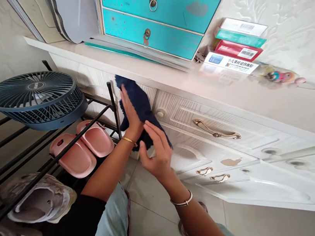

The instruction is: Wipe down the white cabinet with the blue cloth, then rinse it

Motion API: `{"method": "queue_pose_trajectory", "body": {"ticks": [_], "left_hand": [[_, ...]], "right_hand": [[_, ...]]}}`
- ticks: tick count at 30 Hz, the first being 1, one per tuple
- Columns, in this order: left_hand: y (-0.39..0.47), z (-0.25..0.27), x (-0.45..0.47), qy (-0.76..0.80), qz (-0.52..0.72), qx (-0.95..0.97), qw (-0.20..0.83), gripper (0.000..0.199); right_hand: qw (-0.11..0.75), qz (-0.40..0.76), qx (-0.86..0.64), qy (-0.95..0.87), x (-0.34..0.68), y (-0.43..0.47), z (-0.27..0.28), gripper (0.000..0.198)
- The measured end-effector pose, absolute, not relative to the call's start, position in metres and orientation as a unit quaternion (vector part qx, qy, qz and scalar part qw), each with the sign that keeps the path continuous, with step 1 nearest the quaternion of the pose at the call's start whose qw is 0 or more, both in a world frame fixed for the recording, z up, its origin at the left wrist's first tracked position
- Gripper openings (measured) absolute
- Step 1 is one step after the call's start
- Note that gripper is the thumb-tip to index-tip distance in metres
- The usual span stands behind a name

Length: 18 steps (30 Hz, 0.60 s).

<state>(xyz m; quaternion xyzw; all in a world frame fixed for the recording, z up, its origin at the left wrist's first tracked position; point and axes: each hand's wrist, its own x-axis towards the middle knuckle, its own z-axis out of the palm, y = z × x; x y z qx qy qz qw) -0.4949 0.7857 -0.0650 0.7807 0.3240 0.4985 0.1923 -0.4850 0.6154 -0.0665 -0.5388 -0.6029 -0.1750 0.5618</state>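
Observation:
A dark navy cloth [139,98] with a jagged edge hangs against the white cabinet front, just under the countertop's edge. My left hand [131,112] lies along the cloth with its fingers stretched out and together; its thumb is hidden. Close by on the right, my right hand [157,151] has its fingers bent and its thumb apart, with the fingertips at the cloth's lower part. Nothing shows between that thumb and the fingers. Whether the right fingertips press on the cloth, I cannot tell.
On the left stands a black shoe rack [65,148] with a blue fan [36,95], pink slippers [74,155] and sneakers [39,199]. The white countertop [169,76] carries a turquoise drawer box [176,3] and stacked medicine boxes [237,49]. A gold drawer handle [217,130] sticks out on the right.

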Motion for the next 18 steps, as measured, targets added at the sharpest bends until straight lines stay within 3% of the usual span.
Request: {"method": "queue_pose_trajectory", "body": {"ticks": [4,18], "left_hand": [[0.782,-0.060,-0.499,0.286,0.499,0.813,0.089,0.060],[0.794,-0.045,-0.507,0.164,0.434,0.886,0.003,0.046]], "right_hand": [[0.574,-0.183,-0.564,-0.565,-0.481,0.602,-0.082,0.050],[0.547,-0.167,-0.581,-0.579,-0.503,0.595,-0.082,0.051]]}}
